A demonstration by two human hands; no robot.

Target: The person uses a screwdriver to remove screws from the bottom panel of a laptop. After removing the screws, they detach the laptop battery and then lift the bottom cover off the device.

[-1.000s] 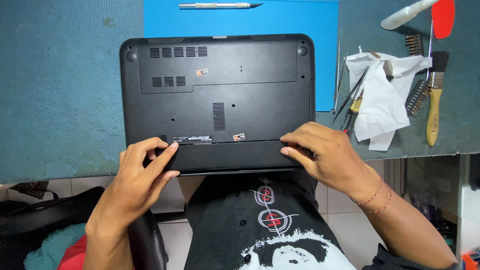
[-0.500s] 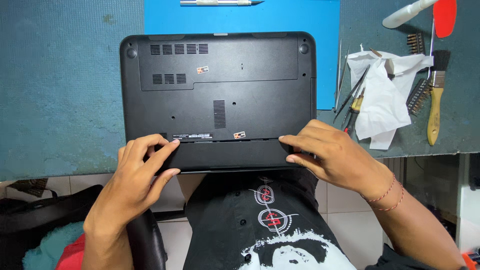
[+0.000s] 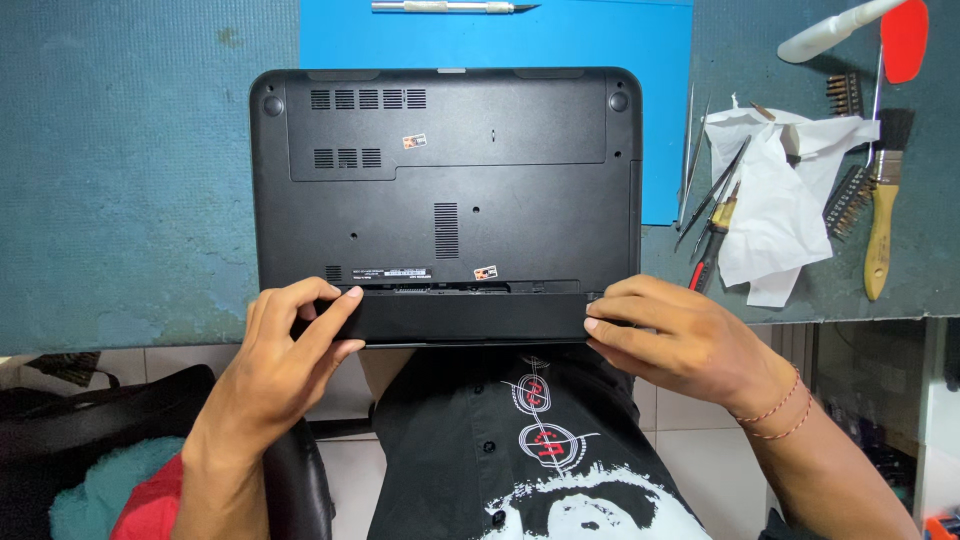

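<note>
Here, looking down from my head camera, I see a black laptop (image 3: 445,200) lying upside down, its far part on a blue mat (image 3: 600,40) and its near edge at the front edge of the teal table (image 3: 120,180). Along that near edge sits the long black battery bar (image 3: 465,318), and a thin gap shows between it and the laptop base. My left hand (image 3: 285,355) grips the bar's left end, fingers curled over the top and thumb pressed along its front face. My right hand (image 3: 675,340) holds the right end the same way, fingers closed on the corner, with a thin string bracelet (image 3: 775,415) on the wrist. Both hands are closed on the bar, neither spread wide. To the right of the laptop lie tweezers (image 3: 712,185) and a small screwdriver (image 3: 710,250), touching a crumpled white cloth (image 3: 775,210). Further right there is a wooden-handled brush (image 3: 882,215), and a red-tipped tool (image 3: 905,40) lies at the top corner. A craft knife (image 3: 450,7) rests at the far edge of the mat. Below the table edge I see a black printed shirt (image 3: 520,450).
</note>
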